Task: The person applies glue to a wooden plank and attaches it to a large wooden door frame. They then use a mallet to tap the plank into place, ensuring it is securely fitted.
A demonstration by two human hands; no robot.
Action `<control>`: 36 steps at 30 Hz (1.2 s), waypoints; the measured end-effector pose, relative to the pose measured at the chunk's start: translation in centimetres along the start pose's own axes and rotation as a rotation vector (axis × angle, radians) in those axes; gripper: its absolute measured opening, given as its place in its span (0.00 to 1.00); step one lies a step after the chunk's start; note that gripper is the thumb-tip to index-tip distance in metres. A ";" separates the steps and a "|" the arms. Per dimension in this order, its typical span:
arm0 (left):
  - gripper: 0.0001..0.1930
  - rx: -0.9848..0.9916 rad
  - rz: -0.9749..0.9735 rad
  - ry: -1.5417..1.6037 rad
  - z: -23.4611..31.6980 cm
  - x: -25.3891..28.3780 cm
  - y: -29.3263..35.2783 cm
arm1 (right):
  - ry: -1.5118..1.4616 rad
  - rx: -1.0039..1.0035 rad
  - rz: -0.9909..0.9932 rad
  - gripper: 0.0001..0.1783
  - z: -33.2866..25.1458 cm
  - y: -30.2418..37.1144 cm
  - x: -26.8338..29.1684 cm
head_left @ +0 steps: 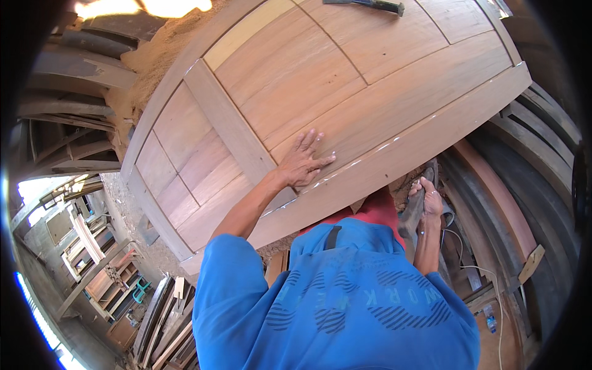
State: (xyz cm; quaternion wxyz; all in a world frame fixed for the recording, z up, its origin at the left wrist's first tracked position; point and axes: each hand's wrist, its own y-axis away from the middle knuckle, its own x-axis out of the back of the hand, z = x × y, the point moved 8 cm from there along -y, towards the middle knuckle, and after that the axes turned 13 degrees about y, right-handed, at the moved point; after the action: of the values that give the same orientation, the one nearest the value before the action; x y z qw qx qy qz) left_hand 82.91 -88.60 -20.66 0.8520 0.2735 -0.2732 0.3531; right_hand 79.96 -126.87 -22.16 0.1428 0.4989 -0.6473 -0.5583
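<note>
Across the upper middle of the head view lies a wooden panel (308,102), flat and face up, ahead of the person and reaching past both hands. Its long axis slants from the lower left to the upper right, so its near edge crosses in front of the blue shirt (345,271) at an angle, closer on the left and farther off on the right.

The left hand (302,165) is the nearer one: it rests on the panel, palm down with fingers spread, just beside the end of a crosspiece (231,117) and near a broken white line (394,140) along the edge board (394,163). White specks show on its fingertips.

The right hand (430,200) is off the panel, below the near edge and to the right. Its fingers curl at a long grey thing (412,214); I cannot tell how firmly they grip it. Beyond both hands, at the panel's far side, lies a hand tool (385,6). Long boards (493,191) lie to the right.
</note>
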 end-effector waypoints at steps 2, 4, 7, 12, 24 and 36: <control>0.32 -0.001 -0.093 -0.031 -0.6 0.1 0.0 | 0.081 0.022 -0.015 0.09 0.4 0.5 -0.4; 0.34 -0.021 -0.143 -0.052 -1.1 0.2 -0.4 | -0.005 -0.009 -0.091 0.10 0.7 1.5 2.4; 0.35 -0.079 -0.130 -0.085 -1.5 -0.2 0.0 | -0.110 0.055 0.008 0.08 0.7 3.8 3.8; 0.34 -0.137 -0.033 -0.126 -1.5 -0.9 -0.2 | 0.113 0.160 0.298 0.08 3.5 2.3 5.9; 0.35 0.502 0.519 -0.166 -4.5 0.5 9.9 | 0.039 -0.036 -0.177 0.13 6.4 2.3 -0.3; 0.37 0.426 0.498 -0.301 -3.4 0.0 11.5 | -0.088 0.078 0.347 0.12 13.2 9.6 19.5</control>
State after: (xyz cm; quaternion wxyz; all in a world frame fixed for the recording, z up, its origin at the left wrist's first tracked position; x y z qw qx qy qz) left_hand 75.18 -79.43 -19.86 0.6139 0.4189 -0.3743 0.5545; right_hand 56.50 -136.04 -25.50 0.1889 0.3600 -0.7504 -0.5211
